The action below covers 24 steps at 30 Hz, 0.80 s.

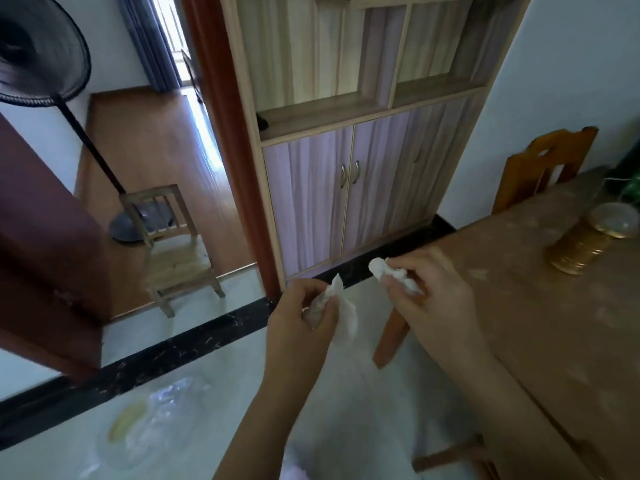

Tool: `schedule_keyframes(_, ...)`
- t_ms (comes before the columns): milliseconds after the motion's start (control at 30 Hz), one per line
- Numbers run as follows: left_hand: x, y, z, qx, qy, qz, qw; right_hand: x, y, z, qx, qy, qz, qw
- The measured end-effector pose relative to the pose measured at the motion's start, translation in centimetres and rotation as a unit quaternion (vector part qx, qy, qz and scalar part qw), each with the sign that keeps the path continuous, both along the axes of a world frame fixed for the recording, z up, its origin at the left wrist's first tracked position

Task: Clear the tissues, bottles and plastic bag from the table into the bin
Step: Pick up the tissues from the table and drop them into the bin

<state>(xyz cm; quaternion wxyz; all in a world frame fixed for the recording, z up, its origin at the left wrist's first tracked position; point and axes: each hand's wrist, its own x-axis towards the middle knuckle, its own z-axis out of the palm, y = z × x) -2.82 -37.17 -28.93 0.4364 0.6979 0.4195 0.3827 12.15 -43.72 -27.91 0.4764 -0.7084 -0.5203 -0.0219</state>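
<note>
My left hand [304,310] grips a crumpled white tissue [346,311] that hangs below its fingers, out over the tiled floor. My right hand [420,285] holds a second crumpled tissue [391,271] just past the left corner of the brown table [554,323]. On the floor at lower left lies a clear plastic bag-lined bin [156,424], blurred, with something yellow in it. A dark green bottle [632,181] shows at the table's far right edge.
A gold jar with a clear lid [588,240] stands on the table. A wooden chair [540,168] is behind the table. A small wooden stool [173,244] and a standing fan [38,50] are at left, and a cabinet [349,188] is straight ahead.
</note>
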Motion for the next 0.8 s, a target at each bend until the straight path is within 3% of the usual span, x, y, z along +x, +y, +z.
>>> schedule_keyframes(133,1.4,9.0,1.2,-0.005,-0.008,-0.027,1.000,1.0,8.5,1.5,0.035,-0.032,-0.012,0.999)
schedule_keyframes(367,7.9,19.9,1.1,-0.018,-0.024,-0.075,0.997,6.2,17.5,0.9,0.034,-0.004,-0.069,0.997)
schedule_keyframes(800,31.5,35.2,3.1,0.032,-0.033,-0.272,0.961,26.3,29.0,2.3,0.065,-0.057,-0.220,0.972)
